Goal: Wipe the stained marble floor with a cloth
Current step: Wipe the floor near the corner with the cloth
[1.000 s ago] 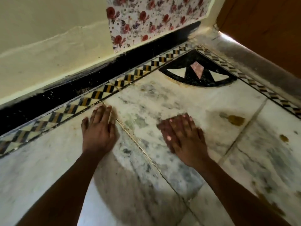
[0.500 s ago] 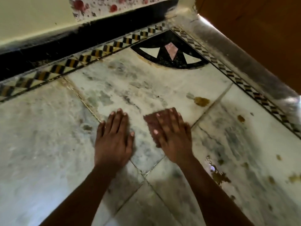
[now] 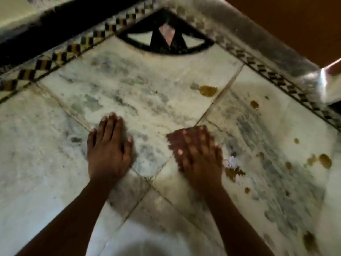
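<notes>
The white, grey-veined marble floor carries yellow-brown stains: one blot near a tile joint, a splatter just right of my right hand, and more spots further right. My right hand lies flat, pressing a small reddish-brown cloth onto the floor; the cloth's edge shows beyond the fingers, and the hand is motion-blurred. My left hand rests flat on bare marble to its left, holding nothing.
A black and yellow patterned border strip runs along the wall at the top left. A black quarter-circle inlay fills the corner. A grey stone threshold and a brown door bound the right side.
Both hands have slid back from the wall and to the right across the marble. The right hand with the cloth now lies close beside the splatter stain.
</notes>
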`<state>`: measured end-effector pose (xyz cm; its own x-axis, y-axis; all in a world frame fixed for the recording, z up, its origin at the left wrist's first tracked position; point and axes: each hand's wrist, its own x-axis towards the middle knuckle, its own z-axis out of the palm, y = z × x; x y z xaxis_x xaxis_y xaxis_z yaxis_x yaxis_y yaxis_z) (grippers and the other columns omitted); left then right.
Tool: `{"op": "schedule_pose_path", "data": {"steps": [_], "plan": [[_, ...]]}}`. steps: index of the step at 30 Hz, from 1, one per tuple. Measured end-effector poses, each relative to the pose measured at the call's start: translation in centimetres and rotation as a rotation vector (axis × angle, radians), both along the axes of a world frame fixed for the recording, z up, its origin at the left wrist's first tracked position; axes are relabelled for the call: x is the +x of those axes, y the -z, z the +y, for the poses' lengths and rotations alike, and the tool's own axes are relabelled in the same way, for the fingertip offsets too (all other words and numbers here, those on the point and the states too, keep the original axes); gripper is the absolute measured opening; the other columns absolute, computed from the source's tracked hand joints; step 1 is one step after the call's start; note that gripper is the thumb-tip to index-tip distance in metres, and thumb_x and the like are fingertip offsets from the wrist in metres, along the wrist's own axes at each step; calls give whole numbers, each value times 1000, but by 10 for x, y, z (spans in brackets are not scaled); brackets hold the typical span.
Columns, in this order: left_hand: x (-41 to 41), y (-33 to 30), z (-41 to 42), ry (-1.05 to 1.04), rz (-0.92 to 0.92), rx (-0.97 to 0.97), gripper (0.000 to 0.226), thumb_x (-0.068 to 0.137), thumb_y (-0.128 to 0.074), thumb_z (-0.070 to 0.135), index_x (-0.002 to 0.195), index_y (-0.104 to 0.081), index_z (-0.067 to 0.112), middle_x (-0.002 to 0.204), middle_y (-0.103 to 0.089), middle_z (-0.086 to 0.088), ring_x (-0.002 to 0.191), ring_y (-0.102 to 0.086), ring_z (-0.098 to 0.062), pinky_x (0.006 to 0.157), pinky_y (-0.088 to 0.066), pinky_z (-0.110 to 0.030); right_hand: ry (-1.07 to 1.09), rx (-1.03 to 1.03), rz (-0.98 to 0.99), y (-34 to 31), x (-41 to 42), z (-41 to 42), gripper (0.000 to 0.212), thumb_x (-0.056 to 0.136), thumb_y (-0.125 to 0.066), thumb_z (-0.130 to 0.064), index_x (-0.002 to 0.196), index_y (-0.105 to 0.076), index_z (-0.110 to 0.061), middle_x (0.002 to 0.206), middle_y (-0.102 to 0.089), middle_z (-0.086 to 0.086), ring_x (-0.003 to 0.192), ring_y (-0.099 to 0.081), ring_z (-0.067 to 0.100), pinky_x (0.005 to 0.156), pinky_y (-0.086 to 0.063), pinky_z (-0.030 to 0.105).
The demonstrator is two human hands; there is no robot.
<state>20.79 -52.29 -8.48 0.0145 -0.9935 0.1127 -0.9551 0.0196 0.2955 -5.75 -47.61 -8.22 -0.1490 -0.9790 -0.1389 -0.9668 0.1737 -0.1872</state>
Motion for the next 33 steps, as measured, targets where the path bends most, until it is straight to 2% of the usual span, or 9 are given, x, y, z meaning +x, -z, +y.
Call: {"op": "schedule_pose_path", "data": {"steps": [5, 8, 13, 16, 20, 24, 28, 30, 33], "plan": [[-1, -1, -3, 16, -6, -5, 70, 105, -33, 51, 166, -35, 17, 177, -29, -6, 164, -25, -28, 129, -21, -53, 381, 37, -91, -3, -5, -65, 63, 107, -23, -66, 166, -8, -50, 180, 6, 4, 165, 8, 38, 130, 0, 63], [1, -1, -5, -9, 9, -33, 71, 104, -32, 53, 165, -37, 18, 176, -31, -5, 163, -28, -28, 128, -23, -53, 179, 17, -75, 2, 11, -68, 62, 105, -19, -68, 163, -5, -56, 179, 11, -2, 164, 15, 32, 130, 3, 62], [1, -4, -1, 2, 4, -22, 73, 103, -30, 52, 165, -37, 14, 175, -32, -8, 163, -29, -31, 128, -25, -55, -66, 9, 20, -2, -22, 58, 64, 102, -8, -72, 163, 0, -58, 179, 10, -10, 165, 12, 23, 131, -2, 52], [1, -5, -1, 27, 12, -3, 73, 103, -30, 51, 165, -37, 13, 176, -32, -10, 163, -29, -32, 128, -24, -56, 207, 107, 7, -8, -54, 83, 66, 100, -7, -73, 163, 6, -56, 179, 14, -7, 165, 13, 26, 132, -1, 55], [0, 1, -2, 9, -21, -15, 72, 103, -28, 51, 164, -38, 14, 175, -32, -10, 162, -29, -32, 127, -25, -55, 457, -26, -96, -1, -46, 0, 64, 107, -19, -65, 167, -7, -45, 180, 5, 9, 164, 12, 39, 130, 3, 61], [-2, -2, -4, 0, -59, -8, 73, 103, -25, 53, 164, -38, 16, 176, -32, -8, 163, -29, -31, 127, -25, -56, 147, -60, -26, 5, -16, -16, 63, 106, -20, -65, 166, -15, -46, 180, -3, 4, 165, 4, 36, 131, -4, 61], [-5, -12, 7, -24, -127, -11, 69, 101, -28, 47, 159, -45, 13, 172, -38, -12, 162, -30, -33, 127, -21, -62, -89, -94, 15, 5, -46, 105, 63, 103, -19, -67, 164, -6, -56, 180, -1, -6, 166, -3, 26, 127, -20, 57], [-7, -15, 10, -43, -134, -23, 68, 98, -31, 43, 154, -49, 10, 171, -39, -15, 163, -27, -35, 128, -17, -64, 56, -26, -19, 0, -83, 134, 64, 102, -13, -69, 162, 8, -59, 180, 4, -4, 166, -4, 30, 127, -19, 60], [-13, -8, 20, -101, -150, -43, 64, 101, -31, 40, 151, -52, 7, 170, -40, -18, 163, -26, -37, 129, -14, -64, 340, -51, -16, 4, -103, 94, 63, 106, -12, -67, 166, -2, -50, 180, -2, 7, 164, -5, 40, 129, -12, 65]]}}
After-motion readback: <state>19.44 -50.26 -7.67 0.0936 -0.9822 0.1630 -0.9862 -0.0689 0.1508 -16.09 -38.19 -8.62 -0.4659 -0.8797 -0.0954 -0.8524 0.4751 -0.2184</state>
